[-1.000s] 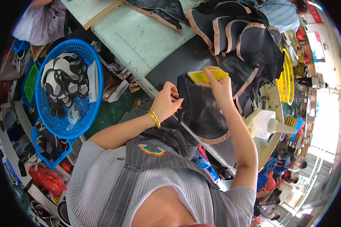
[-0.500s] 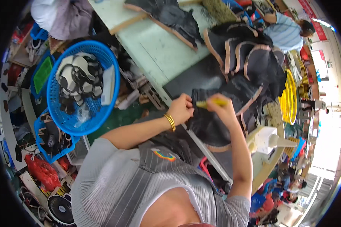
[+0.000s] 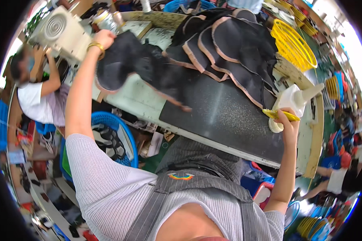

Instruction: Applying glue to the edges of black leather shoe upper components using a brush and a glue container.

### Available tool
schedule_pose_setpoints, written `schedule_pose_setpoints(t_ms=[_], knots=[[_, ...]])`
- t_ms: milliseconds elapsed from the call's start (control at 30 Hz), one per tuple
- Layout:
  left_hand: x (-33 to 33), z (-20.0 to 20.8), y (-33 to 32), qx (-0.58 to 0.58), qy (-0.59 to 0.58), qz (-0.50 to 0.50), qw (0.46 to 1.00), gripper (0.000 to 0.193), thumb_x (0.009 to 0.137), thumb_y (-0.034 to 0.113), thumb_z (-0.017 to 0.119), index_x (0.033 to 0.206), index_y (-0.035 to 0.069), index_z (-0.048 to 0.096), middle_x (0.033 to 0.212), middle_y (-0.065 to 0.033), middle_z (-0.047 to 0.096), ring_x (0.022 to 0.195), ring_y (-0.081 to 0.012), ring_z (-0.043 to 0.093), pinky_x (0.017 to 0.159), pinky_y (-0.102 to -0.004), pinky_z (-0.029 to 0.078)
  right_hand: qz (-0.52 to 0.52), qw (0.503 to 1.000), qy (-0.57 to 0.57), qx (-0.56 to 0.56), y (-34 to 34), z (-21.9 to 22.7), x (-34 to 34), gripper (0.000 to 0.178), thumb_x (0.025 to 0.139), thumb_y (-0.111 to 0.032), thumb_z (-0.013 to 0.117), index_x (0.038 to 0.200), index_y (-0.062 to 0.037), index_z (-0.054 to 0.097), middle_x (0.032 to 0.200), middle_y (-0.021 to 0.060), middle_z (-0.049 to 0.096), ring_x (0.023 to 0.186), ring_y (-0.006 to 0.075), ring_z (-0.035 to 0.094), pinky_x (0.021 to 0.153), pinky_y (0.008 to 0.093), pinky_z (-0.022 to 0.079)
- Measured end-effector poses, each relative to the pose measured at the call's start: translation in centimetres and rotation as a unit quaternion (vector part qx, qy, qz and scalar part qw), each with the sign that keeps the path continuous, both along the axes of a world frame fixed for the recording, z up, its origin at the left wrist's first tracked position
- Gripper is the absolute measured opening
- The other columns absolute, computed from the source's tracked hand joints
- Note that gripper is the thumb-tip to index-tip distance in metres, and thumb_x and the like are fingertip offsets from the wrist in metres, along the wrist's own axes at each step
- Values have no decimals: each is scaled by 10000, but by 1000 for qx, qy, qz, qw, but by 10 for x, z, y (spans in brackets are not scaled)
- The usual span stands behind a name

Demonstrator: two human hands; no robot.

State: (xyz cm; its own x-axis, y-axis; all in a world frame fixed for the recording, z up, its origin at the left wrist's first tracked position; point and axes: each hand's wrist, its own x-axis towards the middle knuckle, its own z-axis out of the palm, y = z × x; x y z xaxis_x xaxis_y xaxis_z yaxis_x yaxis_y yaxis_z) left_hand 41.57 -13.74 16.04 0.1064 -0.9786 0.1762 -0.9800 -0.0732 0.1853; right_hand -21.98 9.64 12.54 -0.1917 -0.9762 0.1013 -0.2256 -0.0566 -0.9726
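My left hand is stretched far out to the left, closed on the edge of a black shoe-upper piece with a pinkish-beige border, which hangs and trails over the table. In my right hand is a yellow brush, held over a small pale cup. This cup sits against a white squeeze bottle with a long nozzle. Several overlapping black pieces with the same border lie fanned out on the table, between my hands and farther back. A dark work mat lies nearer to me.
A yellow basket stands beyond the table's right end. Below the table's left side is a blue basket of black-and-white pieces. A white machine and jars stand at the far left, near a co-worker.
My left hand has swung outward to the left, carrying a black piece off the mat. My right hand has moved right with the brush, from the piece to the cup. The view has turned.
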Motion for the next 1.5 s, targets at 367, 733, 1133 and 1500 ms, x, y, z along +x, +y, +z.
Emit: schedule_pose_setpoints(t_ms=[367, 733, 1133, 1500], knots=[[-351, -54, -53, -367, -277, -493, 739, 444, 728, 51, 510, 1167, 110, 542, 1205, -52, 540, 1111, -259, 495, 875, -375, 417, -131, 991, -1, -5, 24, -29, -29, 123, 789, -71, 651, 854, 28, 617, 759, 51, 597, 654, 112, 573, 618, 207, 462], [-368, 24, 151, -170, -163, -562, 793, 450, 652, 80, 567, 1096, 14, 587, 1135, -114, 588, 821, -233, 611, 666, -297, 477, -248, 961, 88, 84, 22, -51, -93, 230, 817, -173, 645, 879, 48, 629, 766, 53, 619, 650, 104, 597, 583, 207, 487], [-422, -137, 177, -53, 42, -561, 825, 534, 824, 507, 482, 1232, 163, 496, 1329, -46, 419, 1233, -312, 345, 959, -512, 292, -302, 942, -140, 31, 77, -66, -143, 193, 826, -149, 635, 934, -13, 550, 843, 50, 590, 736, 151, 606, 518, 264, 492], [-387, -142, 259, 9, 5, -391, 920, 514, 777, 435, 562, 1196, 140, 518, 1267, -73, 438, 921, -315, 426, 799, -385, 368, -90, 995, -52, -3, 16, -29, 3, 235, 848, -185, 602, 944, 30, 615, 789, 73, 628, 611, 127, 594, 531, 213, 461]])
